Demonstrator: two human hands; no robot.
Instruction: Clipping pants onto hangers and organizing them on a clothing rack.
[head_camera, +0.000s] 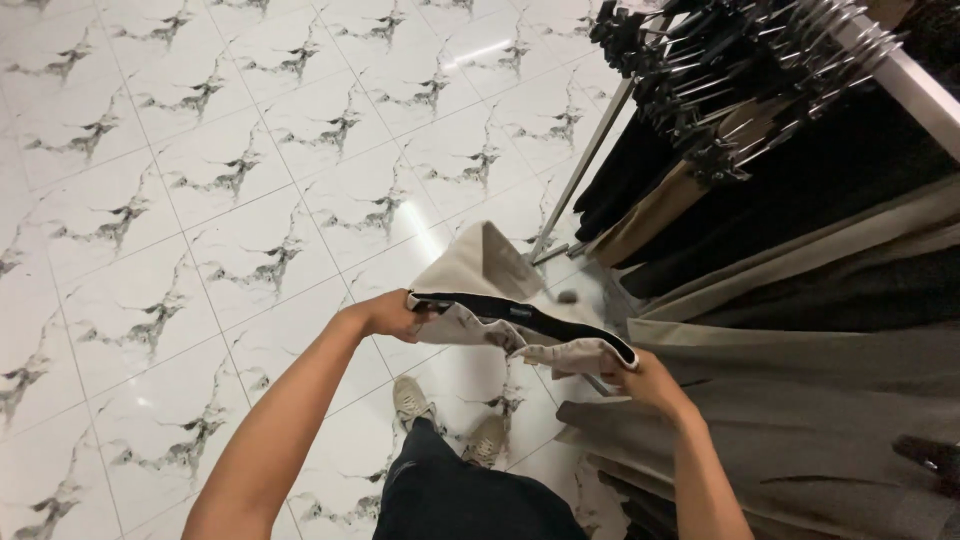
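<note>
Beige trousers (480, 270) gripped by left hand (392, 314), right hand (645, 378).

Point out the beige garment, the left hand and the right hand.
beige garment (480, 265): head view, on its upper fabric.
left hand (385, 312): head view, back of hand at waistband end.
right hand (650, 380): head view, back of hand.

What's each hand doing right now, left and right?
Left hand: closed on one end of the beige garment's waistband.
Right hand: closed on the other end.
</note>
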